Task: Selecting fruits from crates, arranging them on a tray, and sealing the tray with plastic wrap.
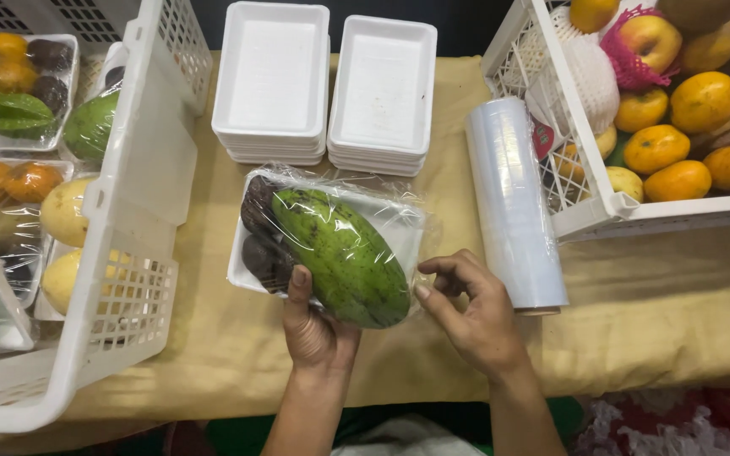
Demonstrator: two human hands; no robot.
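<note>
- The left hand (pixel 314 333) grips the near edge of the white foam tray wrapped in clear film (pixel 331 245), thumb pressed on top of the film and the other fingers hidden beneath.
- The right hand (pixel 475 317) sits at the wrapped tray's near right corner, its fingers (pixel 443 268) curled and pinching the loose film there.
- The wrapped tray rests on the yellow-cloth bench (pixel 635 338); it holds one large green mango (pixel 344 253) lying aslant and two dark round fruits (pixel 264 241) at its left end. The film is creased and shiny.
- Just right of the wrapped tray lies a roll of clear cling film (pixel 513 203).
- Left of the wrapped tray stands a white plastic crate (pixel 141 219) with other packed fruit trays.
- Beyond the wrapped tray stand two stacks of empty white foam trays (pixel 327 84).
- Right of the wrapped tray, beyond the roll, a second white crate (pixel 585 211) holds oranges, apples and foam netting.
</note>
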